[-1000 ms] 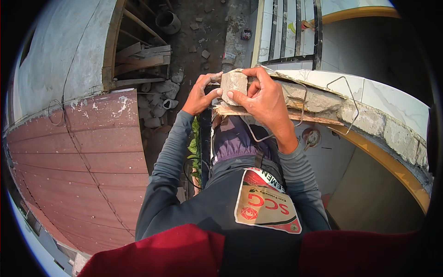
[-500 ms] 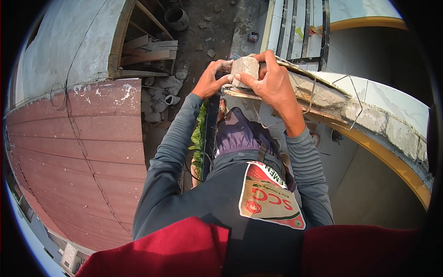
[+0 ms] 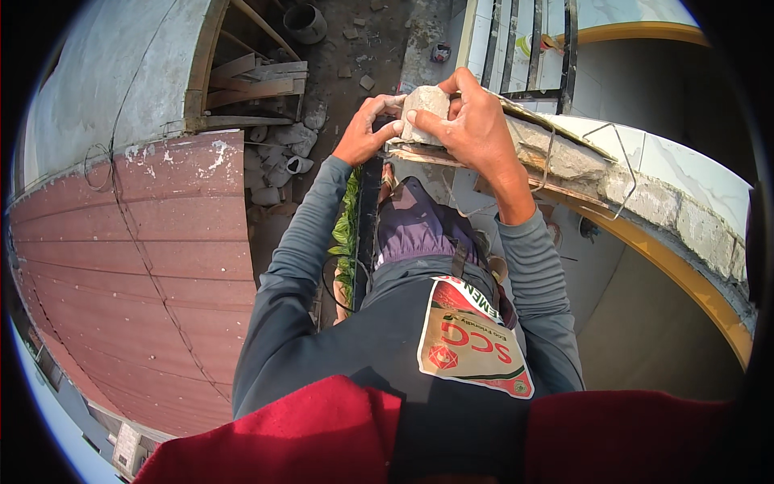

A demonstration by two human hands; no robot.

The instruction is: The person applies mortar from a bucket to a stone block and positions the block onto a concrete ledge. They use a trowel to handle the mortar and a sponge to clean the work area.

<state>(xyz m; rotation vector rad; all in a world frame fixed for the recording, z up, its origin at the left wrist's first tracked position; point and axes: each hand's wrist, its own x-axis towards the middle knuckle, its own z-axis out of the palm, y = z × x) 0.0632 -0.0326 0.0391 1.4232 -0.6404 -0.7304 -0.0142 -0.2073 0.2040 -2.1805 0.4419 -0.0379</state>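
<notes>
A pale, rough concrete block (image 3: 427,103) sits at the end of a broken concrete ledge (image 3: 556,161) edged with splintered wood and bent wire. My left hand (image 3: 367,129) grips the block's left side with curled fingers and thumb. My right hand (image 3: 476,129) holds it from the right, forefinger over the back corner and thumb across the front face. Bent metal stirrups (image 3: 617,177) stand out from the ledge to the right of my right hand.
Below are a red corrugated roof (image 3: 129,274), a dirt alley with a bucket (image 3: 305,24), scrap planks (image 3: 250,89), filled sacks (image 3: 294,137) and green leaves (image 3: 345,234). Metal bars (image 3: 532,52) lie beyond the ledge. A yellow arched edge (image 3: 693,290) curves to the right.
Both hands and the block have shifted upward and to the right in the picture since a second ago, with the surroundings moving somewhat too. The two-handed grip remains.
</notes>
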